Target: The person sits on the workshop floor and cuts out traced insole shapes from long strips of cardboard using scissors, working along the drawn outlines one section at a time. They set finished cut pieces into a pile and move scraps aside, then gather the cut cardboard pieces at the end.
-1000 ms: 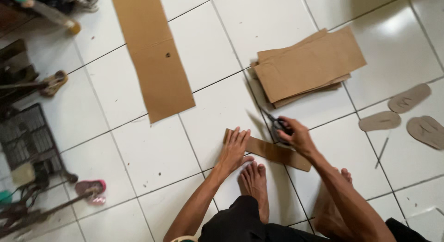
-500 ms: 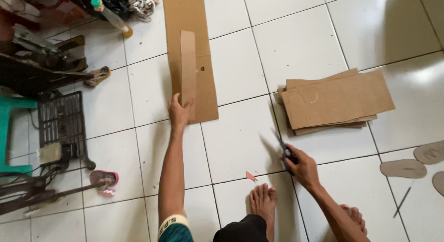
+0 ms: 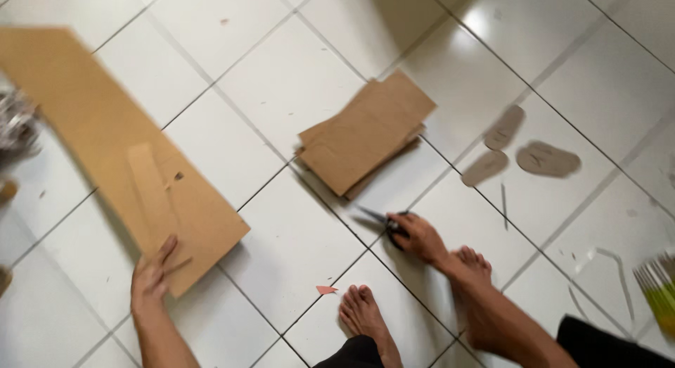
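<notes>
**Floor station: card sheets, scissors, cut-outs**

The person sits on a white tiled floor (image 3: 295,93) with both bare feet forward.

**Left hand.** The left hand (image 3: 151,273) rests on the near corner of a long brown sheet (image 3: 105,143) that lies flat and runs diagonally away to the upper left. The fingers lie flat on top of the card, slightly spread and pointing up the sheet. Whether the thumb is tucked under the edge cannot be told. A narrow strip (image 3: 151,199) of the same card lies on the sheet, its near end just beside the fingertips.

**Right hand.** The right hand (image 3: 418,236) is down on the floor, just ahead of the right foot (image 3: 470,269). Its fingers are closed around the dark handles of the scissors (image 3: 383,220). The blades point up and left, toward the stack. Motion blur hides whether the blades are parted.

**Card goods.**
- Stack (image 3: 365,132): several brown rectangular pieces, loosely piled and skewed, between the sheet and the cut-outs, well apart from both hands.
- Cut-outs (image 3: 547,158): three grey-brown sole-shaped pieces to the right of the stack, lying flat near one another.
- A thin dark stick (image 3: 504,205) lies below the cut-outs.
- A small red scrap (image 3: 325,290) lies just left of the left foot (image 3: 362,312).

No labels or print can be made out on any card.
</notes>
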A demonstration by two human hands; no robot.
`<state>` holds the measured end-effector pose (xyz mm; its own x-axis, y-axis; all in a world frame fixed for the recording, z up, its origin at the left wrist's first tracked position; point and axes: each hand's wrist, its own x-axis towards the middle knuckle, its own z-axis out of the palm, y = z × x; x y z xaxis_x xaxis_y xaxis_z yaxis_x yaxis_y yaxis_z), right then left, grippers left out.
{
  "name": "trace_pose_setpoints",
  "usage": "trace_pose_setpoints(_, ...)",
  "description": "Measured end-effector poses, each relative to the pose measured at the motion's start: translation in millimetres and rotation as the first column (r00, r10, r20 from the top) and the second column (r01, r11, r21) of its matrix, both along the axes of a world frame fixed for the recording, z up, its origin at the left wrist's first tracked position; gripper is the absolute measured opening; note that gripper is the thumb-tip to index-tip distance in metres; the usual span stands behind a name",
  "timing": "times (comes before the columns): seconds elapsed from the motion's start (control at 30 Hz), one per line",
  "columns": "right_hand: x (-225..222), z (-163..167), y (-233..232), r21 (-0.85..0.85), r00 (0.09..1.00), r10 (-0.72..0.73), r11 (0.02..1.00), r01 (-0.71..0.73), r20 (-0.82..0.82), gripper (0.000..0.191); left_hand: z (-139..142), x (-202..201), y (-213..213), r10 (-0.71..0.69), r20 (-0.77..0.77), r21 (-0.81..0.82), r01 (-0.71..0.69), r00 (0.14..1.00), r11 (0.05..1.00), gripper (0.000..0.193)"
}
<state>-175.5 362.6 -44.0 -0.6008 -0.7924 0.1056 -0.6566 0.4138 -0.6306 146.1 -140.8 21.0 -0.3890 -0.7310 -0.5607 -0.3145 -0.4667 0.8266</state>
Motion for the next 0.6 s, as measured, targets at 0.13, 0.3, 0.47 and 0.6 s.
trace_pose_setpoints(0.13, -42, 6, 39, 0.128, 0.983, -0.185, 0.974, 0.186, -0.02, 0.055, 4, -30, 20, 0.131, -0.321, 0.098, -0.105, 0.938, 0.99, 0.047)
trace_pose_setpoints(0.3, -87, 78, 95, 0.543, 1.0, 0.019, 0.839, -0.006, -0.017, 0.036, 59, -111, 29, 0.1, -0.635, 0.152, -0.003, 0.766, 0.988, 0.058)
trace_pose_setpoints(0.47, -93, 153, 158, 0.821, 0.996, -0.003, 0.567, -0.071, 0.088, 0.044, 116, -204, 48, -0.057, -0.783, -0.049, 0.031, 0.619, 0.998, 0.061)
trace_pose_setpoints(0.6, -78, 140, 175, 0.685, 0.985, 0.112, 0.708, -0.171, 0.13, 0.058, 136, -257, 85, -0.134, -0.808, -0.102, 0.089, 0.573, 0.991, 0.061)
